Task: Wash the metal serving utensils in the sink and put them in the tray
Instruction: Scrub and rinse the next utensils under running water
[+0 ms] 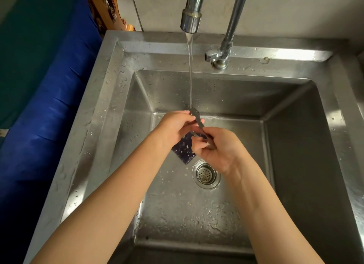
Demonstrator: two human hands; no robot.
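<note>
Two hands, left hand and right hand, pinch metal utensil mid-sink, under stream.

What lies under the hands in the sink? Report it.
A dark blue speckled pad lies on the sink floor beside the drain strainer. The hands cover its upper end and the utensil's lower part.

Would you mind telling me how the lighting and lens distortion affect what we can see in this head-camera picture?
Head view: bright glare streaks the sink rim, while the basin's right wall falls into deep shadow; the wide lens bows the sink's edges and splays the forearms; the metal utensil under the water stream looks dim and low in detail; both hands are evenly lit.
</note>
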